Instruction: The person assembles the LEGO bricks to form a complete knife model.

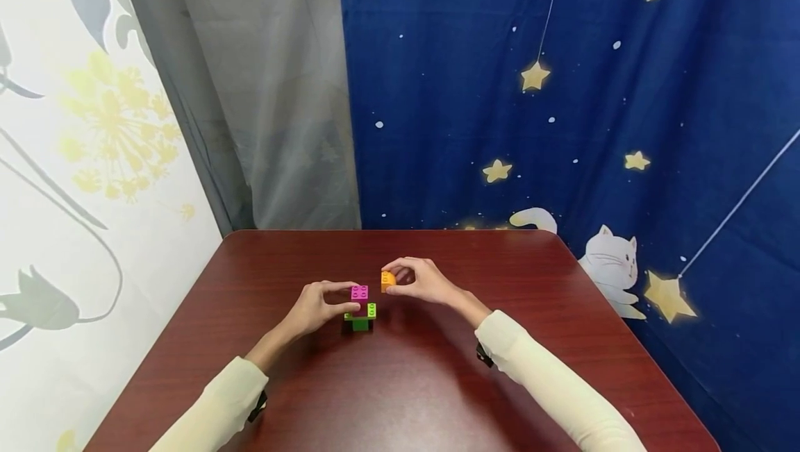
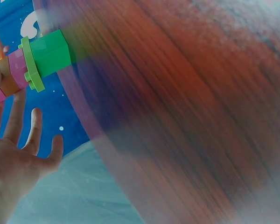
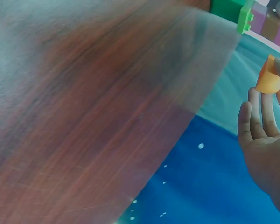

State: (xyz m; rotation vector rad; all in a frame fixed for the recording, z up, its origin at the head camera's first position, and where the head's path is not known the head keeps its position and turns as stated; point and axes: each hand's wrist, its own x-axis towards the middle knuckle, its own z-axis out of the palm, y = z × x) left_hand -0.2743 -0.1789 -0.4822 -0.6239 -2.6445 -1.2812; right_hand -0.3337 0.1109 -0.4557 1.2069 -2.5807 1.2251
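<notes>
Toy building bricks stand in a small tower on the table. At its base is a green brick (image 2: pixel 51 53), with a lime green plate (image 1: pixel 371 310) across it. Above come a pink brick (image 2: pixel 17 68), an orange-brown brick (image 2: pixel 9 83) and a top pink brick (image 1: pixel 359 291). My left hand (image 1: pixel 315 312) pinches the upper tower between thumb and fingers, from the left. To the right, apart from the tower, my right hand (image 1: pixel 428 282) holds an orange brick (image 3: pixel 268 80) with a curved side between thumb and fingertips, above the table.
The dark red wooden table (image 1: pixel 300 257) has its far edge beyond the hands. Behind it hang a grey curtain (image 1: pixel 275 91) and a blue star-patterned curtain (image 1: pixel 437 91). A white floral curtain (image 1: pixel 94 160) is at the left.
</notes>
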